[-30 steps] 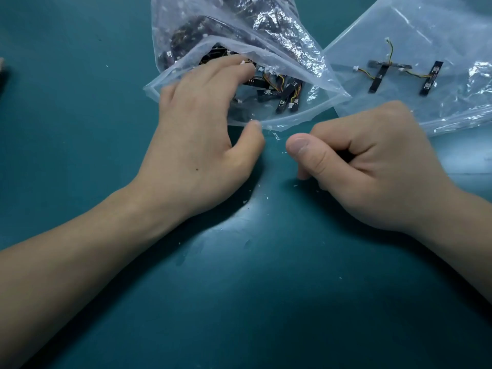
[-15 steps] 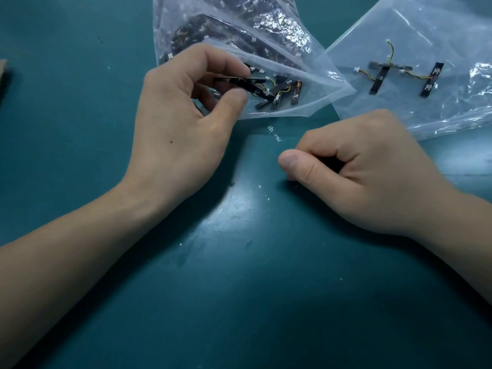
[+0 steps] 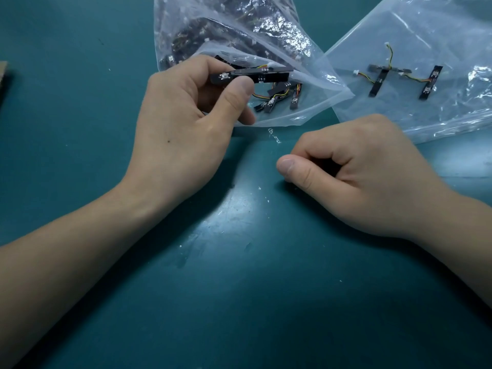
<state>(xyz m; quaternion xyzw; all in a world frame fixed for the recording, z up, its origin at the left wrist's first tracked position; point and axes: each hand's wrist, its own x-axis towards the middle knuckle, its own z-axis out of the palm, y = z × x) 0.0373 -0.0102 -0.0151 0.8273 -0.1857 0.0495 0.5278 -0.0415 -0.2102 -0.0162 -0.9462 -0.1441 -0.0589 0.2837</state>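
My left hand (image 3: 183, 134) pinches a narrow black circuit strip (image 3: 263, 75) between thumb and fingers, holding it level at the mouth of a clear plastic bag (image 3: 239, 30). That bag holds several more black strips with coloured wires (image 3: 277, 99). My right hand (image 3: 356, 177) rests on the table as a loose fist with the thumb tucked against the fingers; nothing shows inside it. A second clear bag (image 3: 426, 35) at the upper right contains three wired strips (image 3: 378, 81).
The work surface is a dark teal mat (image 3: 239, 302) with small white specks and a tiny wire scrap (image 3: 274, 135) between the hands. A brown edge of some object (image 3: 3, 75) shows at the far left.
My left hand reached into the bag, closed on a black strip and drew it up and out toward the opening. My right hand stayed fisted in nearly the same place.
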